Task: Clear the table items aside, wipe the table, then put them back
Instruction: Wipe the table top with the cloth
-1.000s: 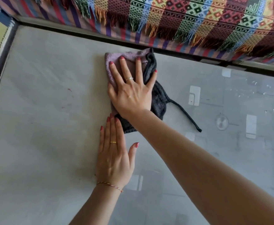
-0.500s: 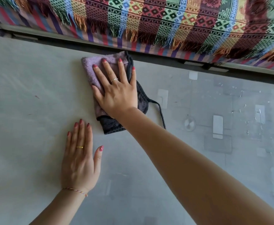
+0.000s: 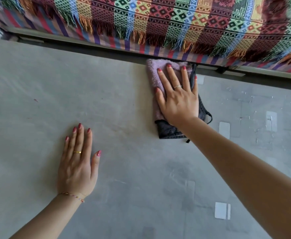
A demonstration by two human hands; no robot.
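Right hand (image 3: 178, 99): flat, fingers spread, pressing the cloth (image 3: 156, 78) to the table (image 3: 37, 87) at 1 o'clock, against the far edge; nothing clasped.
Cloth: folded, lilac side up, dark side showing at its near end, a dark cord trailing at its right.
Left hand (image 3: 77, 163): flat on the bare table at 7 o'clock, palm down, holding nothing.
Throw (image 3: 184, 21): patterned and fringed, hanging beyond the far edge at 12 o'clock.
Containers: none visible.
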